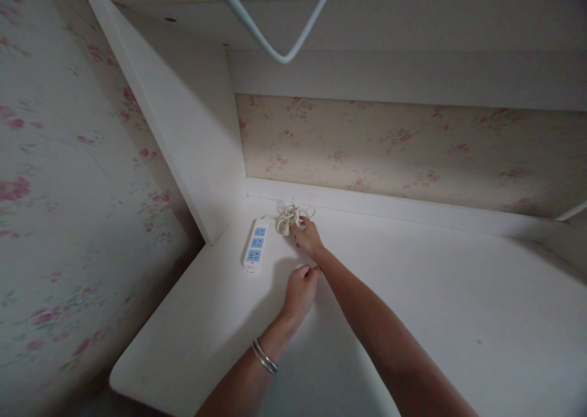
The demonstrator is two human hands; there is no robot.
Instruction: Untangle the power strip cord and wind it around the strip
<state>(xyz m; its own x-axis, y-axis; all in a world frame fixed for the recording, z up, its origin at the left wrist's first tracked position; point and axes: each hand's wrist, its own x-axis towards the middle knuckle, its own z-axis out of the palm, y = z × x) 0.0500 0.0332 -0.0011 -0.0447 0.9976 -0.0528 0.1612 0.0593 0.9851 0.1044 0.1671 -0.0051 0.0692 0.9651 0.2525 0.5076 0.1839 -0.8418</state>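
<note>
My right hand [306,235] reaches to the back left corner of a white desk [413,295] and its fingers close on a bundled white cord [287,217]. The cord belongs to a white power strip [255,244] with blue sockets, which lies flat just left of the bundle. My left hand [300,288], with silver bangles on the wrist, hovers loosely curled above the desk, a little nearer than the right hand. Its fingers are bent inward and I see nothing in them.
A white side panel [192,129] rises at the desk's left. Floral wallpaper [403,148] covers the back wall under a white upper shelf [367,25]. A pale hanger loop [275,44] dangles from above. The desk's rounded front corner [121,377] lies lower left.
</note>
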